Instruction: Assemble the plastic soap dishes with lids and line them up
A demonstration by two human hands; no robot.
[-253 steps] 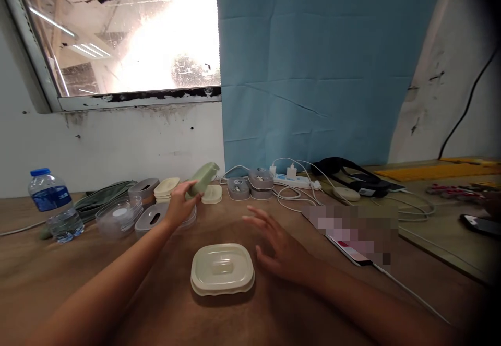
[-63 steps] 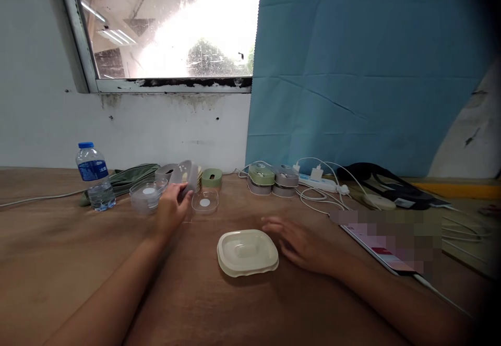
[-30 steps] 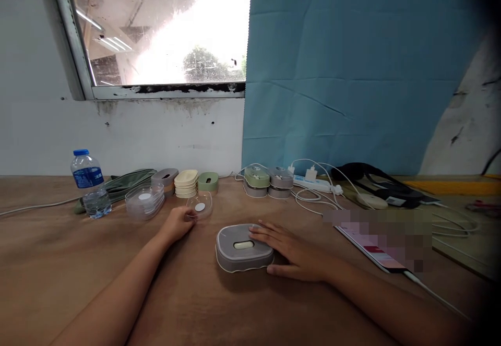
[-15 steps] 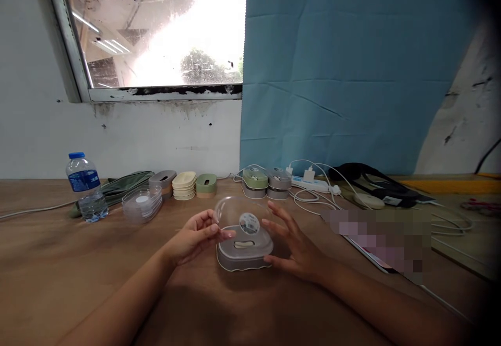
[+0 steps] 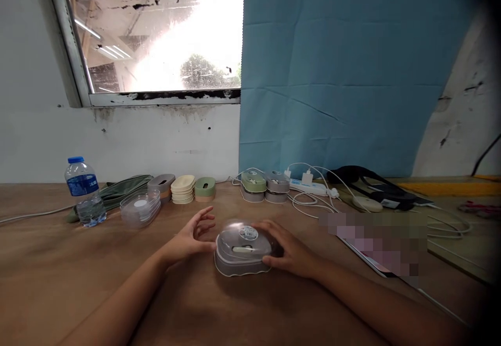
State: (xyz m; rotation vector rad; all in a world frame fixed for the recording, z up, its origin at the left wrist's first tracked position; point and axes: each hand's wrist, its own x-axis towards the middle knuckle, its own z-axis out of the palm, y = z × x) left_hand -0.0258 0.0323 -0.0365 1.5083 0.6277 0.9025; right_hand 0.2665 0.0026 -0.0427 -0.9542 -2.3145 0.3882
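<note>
A grey oval-cornered plastic box (image 5: pixel 242 269) with a slot in its top sits on the table in front of me. A clear domed lid (image 5: pixel 229 235) with a round printed sticker (image 5: pixel 248 233) now rests over it, and a pale item shows at the slot. My right hand (image 5: pixel 287 249) wraps the right end of the box, thumb at the front and fingers behind, at the lid's edge. On the other side my left hand (image 5: pixel 195 240) is open, fingers spread, its thumb tip at the left edge of the lid.
Nested clear lids (image 5: pixel 141 210) and a water bottle (image 5: pixel 85 192) stand at left. Behind are a stack of cream pieces (image 5: pixel 182 189), a green box (image 5: pixel 205 189), lidded boxes (image 5: pixel 253 185), a power strip (image 5: pixel 313 186) with white cables, and a black strap (image 5: pixel 376 187). A blurred-out flat item lies at right.
The clear lid has come down from a tilted, raised position onto the grey box. My left hand has let go of it and spread its fingers; my right hand has closed in on the right end.
</note>
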